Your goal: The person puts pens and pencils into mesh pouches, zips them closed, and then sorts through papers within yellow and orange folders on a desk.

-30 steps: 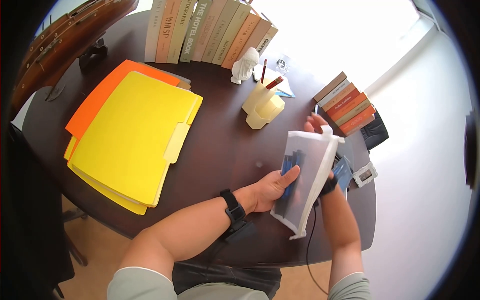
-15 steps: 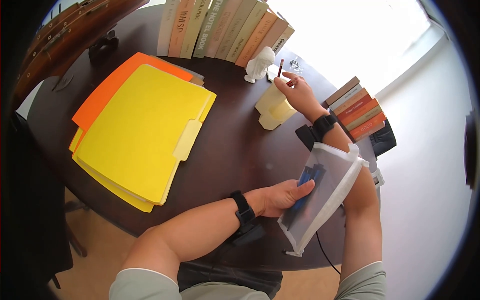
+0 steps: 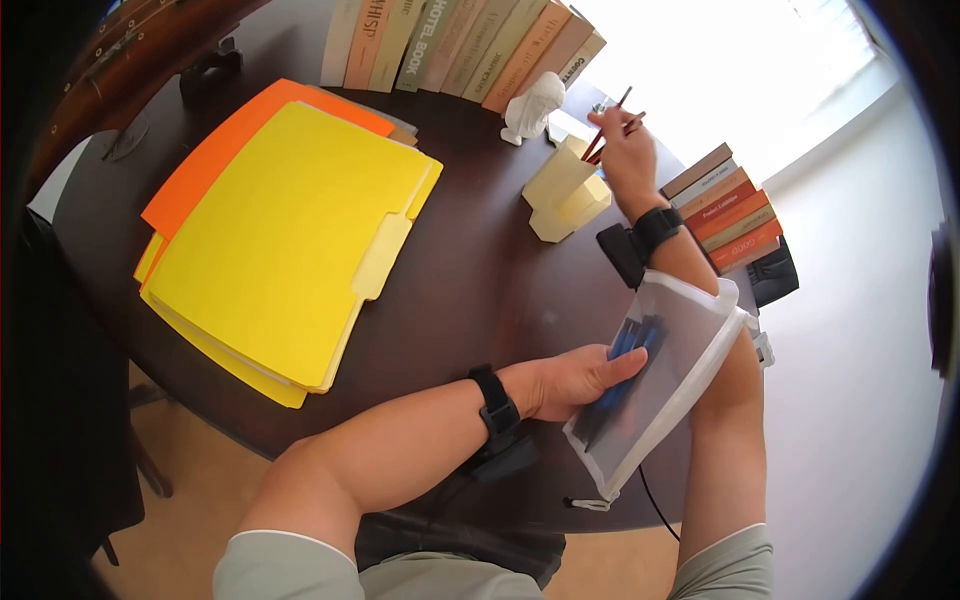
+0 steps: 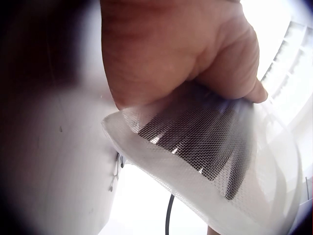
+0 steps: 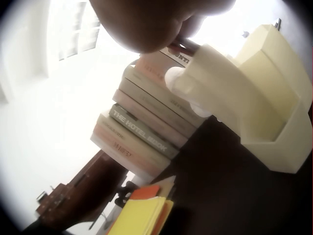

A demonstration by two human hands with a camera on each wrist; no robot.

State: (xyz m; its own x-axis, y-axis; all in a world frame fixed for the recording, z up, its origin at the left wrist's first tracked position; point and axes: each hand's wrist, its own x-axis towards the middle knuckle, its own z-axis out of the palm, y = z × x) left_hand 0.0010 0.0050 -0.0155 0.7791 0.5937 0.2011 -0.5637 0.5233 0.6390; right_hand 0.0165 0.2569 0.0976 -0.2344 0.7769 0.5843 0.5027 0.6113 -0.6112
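My left hand (image 3: 580, 383) grips a white mesh zip pouch (image 3: 690, 360), its thumb laid over the front. Through the mesh show several blue and dark pens (image 3: 622, 350); the left wrist view has their dark shapes (image 4: 200, 142) bunched below the palm. My right hand (image 3: 630, 158) reaches past the pouch and pinches red-brown pencils (image 3: 592, 150) at the pale yellow pen holder (image 3: 560, 190). In the right wrist view the pencils (image 5: 187, 45) slope down to the holder's rim (image 5: 208, 51), their lower ends hidden. The right fingertips are partly hidden.
Yellow folders (image 3: 290, 240) over an orange folder (image 3: 185, 190) cover the table's left. A white bust (image 3: 533, 108) stands behind the holder, before a book row (image 3: 470, 50). More books (image 3: 722, 210) are stacked at the right. A wooden ship model (image 3: 150, 60) occupies the far left.
My right hand has moved from behind the pouch up to the pen holder and taken hold of the pencils, which now lean to the right. My left hand still grips the pouch.
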